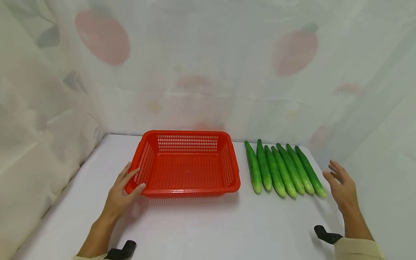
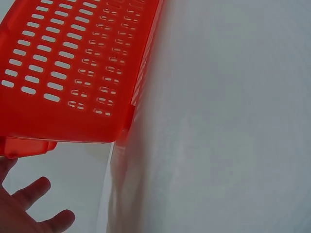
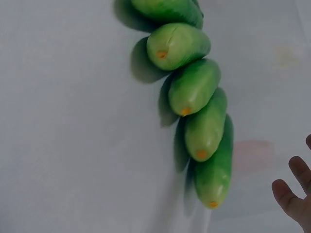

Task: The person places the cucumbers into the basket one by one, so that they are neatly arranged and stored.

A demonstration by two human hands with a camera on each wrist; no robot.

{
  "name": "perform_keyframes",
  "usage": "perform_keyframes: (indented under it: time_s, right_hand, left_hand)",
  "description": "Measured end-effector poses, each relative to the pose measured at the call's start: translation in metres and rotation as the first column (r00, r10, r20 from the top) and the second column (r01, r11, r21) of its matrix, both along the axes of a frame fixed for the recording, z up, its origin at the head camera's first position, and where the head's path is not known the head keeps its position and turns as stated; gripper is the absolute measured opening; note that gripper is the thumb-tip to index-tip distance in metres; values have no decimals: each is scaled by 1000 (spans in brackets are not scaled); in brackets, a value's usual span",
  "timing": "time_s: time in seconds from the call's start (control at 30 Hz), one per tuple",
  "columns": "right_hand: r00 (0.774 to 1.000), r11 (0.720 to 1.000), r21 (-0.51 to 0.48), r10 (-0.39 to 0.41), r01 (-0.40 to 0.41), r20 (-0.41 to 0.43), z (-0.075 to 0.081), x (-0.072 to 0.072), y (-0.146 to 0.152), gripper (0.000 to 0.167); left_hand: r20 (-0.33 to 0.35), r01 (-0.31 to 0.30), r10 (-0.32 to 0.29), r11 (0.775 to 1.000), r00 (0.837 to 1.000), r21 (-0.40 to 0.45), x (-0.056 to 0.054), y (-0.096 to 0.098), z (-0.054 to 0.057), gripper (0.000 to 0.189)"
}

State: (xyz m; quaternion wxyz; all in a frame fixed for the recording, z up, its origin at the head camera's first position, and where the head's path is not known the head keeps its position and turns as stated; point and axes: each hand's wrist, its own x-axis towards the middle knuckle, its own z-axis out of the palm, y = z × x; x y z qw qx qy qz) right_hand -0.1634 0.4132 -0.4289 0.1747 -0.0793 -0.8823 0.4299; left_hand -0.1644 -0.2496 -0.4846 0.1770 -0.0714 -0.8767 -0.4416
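A red plastic basket (image 1: 186, 190) with slotted walls stands on the white table, with nothing inside it. At its front left corner is my left hand (image 1: 118, 196), fingers spread and thumb over the rim. One of its fingertips (image 2: 7, 163) meets the underside of the rim in the left wrist view; the thumb is out of that view. Several green cucumbers (image 1: 282, 172) lie side by side in a row to the right of the basket. My right hand (image 1: 343, 187) hovers right of the row, apart from it, holding nothing, its fingers loosely bent.
White table surface (image 1: 208, 227) lies in front of the basket and the cucumbers. A pale curtain (image 1: 227, 54) with fruit prints hangs behind and along both sides. Black wrist mounts (image 1: 125, 249) sit at both wrists.
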Motion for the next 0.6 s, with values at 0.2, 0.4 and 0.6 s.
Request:
perform_keyframes:
  time_s: [0.2,0.4,0.6]
  right_hand:
    - [997,992,-126,16,-7,75,-23,-4,11,60]
    - [986,983,-182,15,15,164,-41,-9,15,66]
    - [977,980,-199,13,30,212,-57,-9,23,67]
  left_hand:
    - [10,-4,4,1000,1000,9,1,-1,-2,57]
    - [4,-9,9,1000,1000,17,1,1,-4,57]
    - [-2,-13,13,1000,1000,7,1,4,-2,57]
